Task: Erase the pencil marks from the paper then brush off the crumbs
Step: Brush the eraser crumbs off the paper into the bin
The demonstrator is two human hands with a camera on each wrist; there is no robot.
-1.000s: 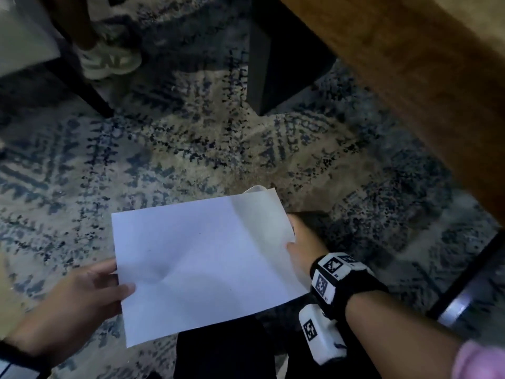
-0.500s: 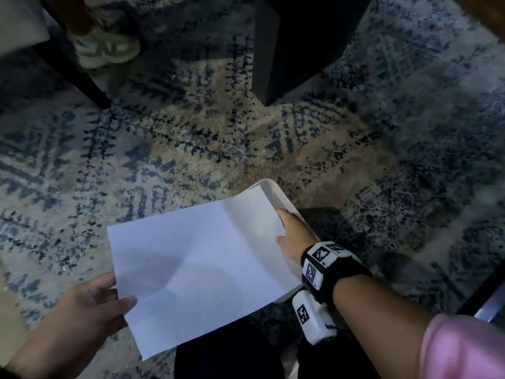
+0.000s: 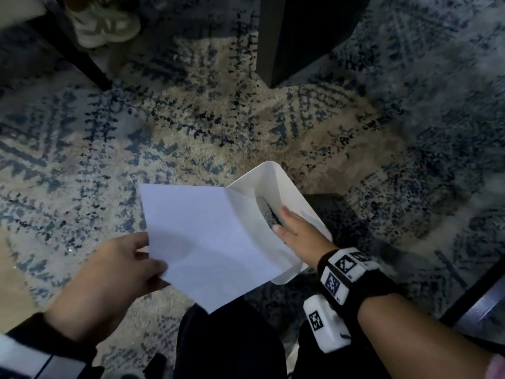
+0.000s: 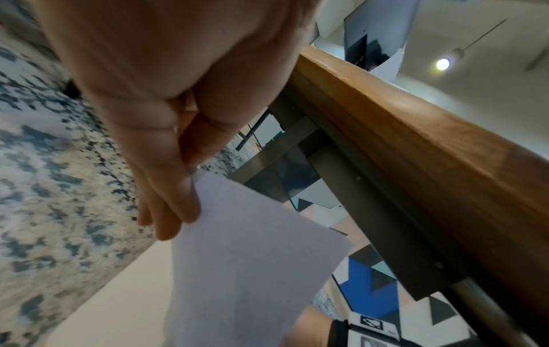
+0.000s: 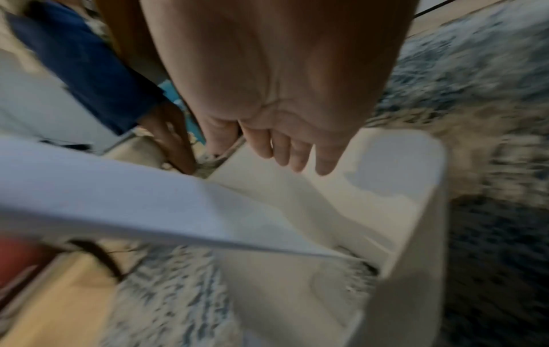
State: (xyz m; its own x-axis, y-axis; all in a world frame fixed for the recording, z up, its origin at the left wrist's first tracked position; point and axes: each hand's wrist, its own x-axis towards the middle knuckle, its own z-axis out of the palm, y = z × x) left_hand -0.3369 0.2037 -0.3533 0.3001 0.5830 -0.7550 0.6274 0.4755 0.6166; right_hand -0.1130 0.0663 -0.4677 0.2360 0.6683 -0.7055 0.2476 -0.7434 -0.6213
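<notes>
A white sheet of paper (image 3: 207,236) hangs low over the rug, its right end bent down into a white bin (image 3: 276,173). My left hand (image 3: 153,255) pinches the sheet's left edge between thumb and fingers; the left wrist view shows the same pinch on the paper (image 4: 252,258). My right hand (image 3: 287,222) lies open, fingers straight, on the drooping end of the sheet over the bin's mouth. In the right wrist view those fingers (image 5: 297,159) point into the bin (image 5: 415,187) above the paper (image 5: 118,187). No pencil marks or crumbs show on the sheet.
A blue and beige patterned rug (image 3: 191,119) covers the floor. A dark table leg (image 3: 295,36) stands just beyond the bin, a thin dark chair leg (image 3: 82,58) and someone's pale shoe (image 3: 103,23) at far left. The wooden table edge (image 4: 415,152) runs overhead.
The sheet has shifted right and its right end has tipped into the bin. My right hand has let go of the paper's edge and straightened over the bin.
</notes>
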